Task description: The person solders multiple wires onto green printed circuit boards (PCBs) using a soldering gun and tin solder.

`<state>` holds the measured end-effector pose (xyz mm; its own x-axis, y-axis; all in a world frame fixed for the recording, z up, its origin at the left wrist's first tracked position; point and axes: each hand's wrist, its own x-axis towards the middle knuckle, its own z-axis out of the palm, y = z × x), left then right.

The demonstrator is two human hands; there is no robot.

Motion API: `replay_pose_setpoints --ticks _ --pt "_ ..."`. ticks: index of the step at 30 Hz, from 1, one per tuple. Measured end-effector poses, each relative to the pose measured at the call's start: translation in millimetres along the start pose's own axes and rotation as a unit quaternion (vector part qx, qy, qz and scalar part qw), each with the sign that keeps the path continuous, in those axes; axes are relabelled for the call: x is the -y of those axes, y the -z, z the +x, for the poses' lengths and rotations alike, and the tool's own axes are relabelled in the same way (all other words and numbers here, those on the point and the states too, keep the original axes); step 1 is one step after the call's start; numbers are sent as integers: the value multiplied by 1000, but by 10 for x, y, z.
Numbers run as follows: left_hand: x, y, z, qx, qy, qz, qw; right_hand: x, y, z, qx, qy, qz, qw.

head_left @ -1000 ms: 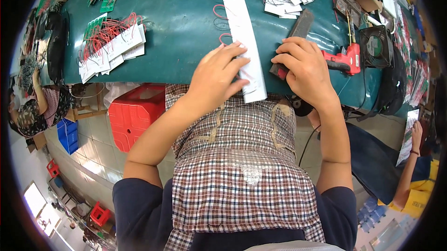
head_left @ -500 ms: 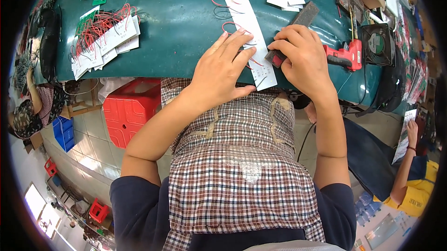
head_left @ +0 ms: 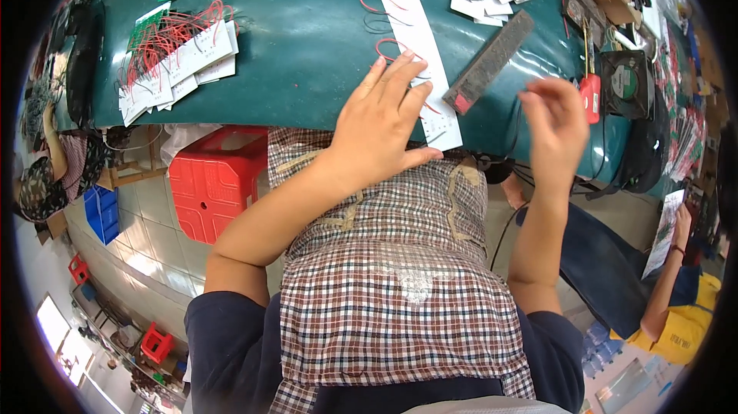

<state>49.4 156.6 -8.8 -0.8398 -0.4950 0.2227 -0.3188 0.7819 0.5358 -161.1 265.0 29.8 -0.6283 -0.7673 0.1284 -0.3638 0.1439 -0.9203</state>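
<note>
Strip of white board (head_left: pixel 415 45) lies on the green bench (head_left: pixel 307 37) at your 12 o'clock, pinned flat under your open left hand (head_left: pixel 384 126). Your right hand (head_left: pixel 557 126) hovers empty at 2 o'clock; swinging back, it could snag the red wires (head_left: pixel 388 49).

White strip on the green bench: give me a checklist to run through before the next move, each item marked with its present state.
1. White strip pinned flat: ok, the left hand lies spread on its near end.
2. Right hand free: ok, it is raised off the bench, blurred, and seems to hold nothing.
3. Dark rectangular block within reach: ok, it lies beside the strip, untouched.
4. Red-handled tool within reach: ok, it lies just beyond the right hand.
5. Red wires along the strip seated properly: cannot tell, too small.
6. Strip's near end on the bench: not ok, it overhangs the edge.
</note>
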Motion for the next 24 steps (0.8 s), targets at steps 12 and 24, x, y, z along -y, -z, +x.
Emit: replay_pose_setpoints --ticks 12,24 --pt "-18 161 104 -59 -1 30 998 -327 676 -256 -176 -235 502 814" --pt "2286 1384 908 -155 194 279 928 -598 968 -42 -167 -292 655 676"
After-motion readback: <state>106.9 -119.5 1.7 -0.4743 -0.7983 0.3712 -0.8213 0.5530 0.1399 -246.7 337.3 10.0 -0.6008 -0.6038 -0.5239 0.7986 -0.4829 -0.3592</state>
